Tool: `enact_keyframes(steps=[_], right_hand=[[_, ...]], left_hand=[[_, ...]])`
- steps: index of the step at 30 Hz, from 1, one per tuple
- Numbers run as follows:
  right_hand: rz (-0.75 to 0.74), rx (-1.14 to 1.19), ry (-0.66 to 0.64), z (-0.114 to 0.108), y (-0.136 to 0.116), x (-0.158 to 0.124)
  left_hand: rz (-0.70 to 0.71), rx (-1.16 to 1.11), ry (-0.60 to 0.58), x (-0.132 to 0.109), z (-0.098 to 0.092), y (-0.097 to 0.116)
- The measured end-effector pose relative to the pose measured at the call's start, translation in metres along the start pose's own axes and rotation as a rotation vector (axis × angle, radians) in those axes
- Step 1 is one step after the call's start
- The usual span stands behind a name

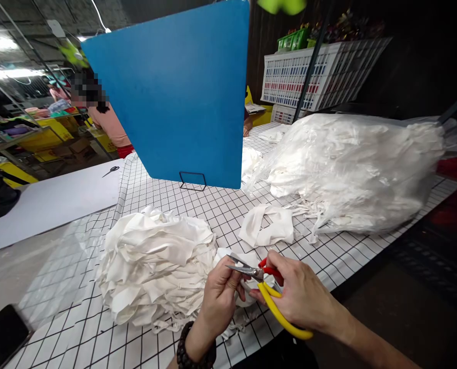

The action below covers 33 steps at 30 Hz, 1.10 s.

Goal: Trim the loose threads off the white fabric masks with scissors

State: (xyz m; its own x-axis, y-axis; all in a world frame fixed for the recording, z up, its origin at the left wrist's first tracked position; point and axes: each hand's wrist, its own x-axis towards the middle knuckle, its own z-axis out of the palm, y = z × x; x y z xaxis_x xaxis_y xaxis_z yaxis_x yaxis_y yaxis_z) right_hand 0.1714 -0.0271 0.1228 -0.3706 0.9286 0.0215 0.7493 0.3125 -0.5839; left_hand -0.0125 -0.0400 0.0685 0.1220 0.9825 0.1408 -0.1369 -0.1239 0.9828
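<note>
My right hand [299, 294] grips a pair of snips with yellow and red handles [269, 294], the metal blades pointing left. My left hand [220, 297] is closed on a white cloth piece [247, 300], pinching it right at the blade tips. Both hands hover over the near edge of the grid-patterned table [197, 205]. A heap of white cloth pieces [155, 266] lies just left of my left hand. One loose white piece [269, 225] rests on the table beyond my hands.
A big clear bag of white cloth pieces [351, 169] fills the right side. A blue board [178, 92] stands upright on a wire stand. A person sits behind it at the left. Scissors [111, 170] lie on a white sheet. White crates [320, 72] stand behind.
</note>
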Motion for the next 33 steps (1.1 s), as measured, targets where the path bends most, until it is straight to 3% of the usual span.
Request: enact_keyframes(steps=[26,30,33], right_hand=[[-0.043,0.011,0.002,0.001,0.008,-0.001],[0.014,0.220,-0.043,0.007,0.021,0.004],[0.120,0.556,-0.055,0.009,0.054,0.015]], left_hand=[[-0.043,0.076,-0.089,-0.001,-0.006,0.003],[-0.068,0.045,-0.093,0.001,-0.003,0.002],[-0.039,0.016,-0.073,0.004,-0.008,0.006]])
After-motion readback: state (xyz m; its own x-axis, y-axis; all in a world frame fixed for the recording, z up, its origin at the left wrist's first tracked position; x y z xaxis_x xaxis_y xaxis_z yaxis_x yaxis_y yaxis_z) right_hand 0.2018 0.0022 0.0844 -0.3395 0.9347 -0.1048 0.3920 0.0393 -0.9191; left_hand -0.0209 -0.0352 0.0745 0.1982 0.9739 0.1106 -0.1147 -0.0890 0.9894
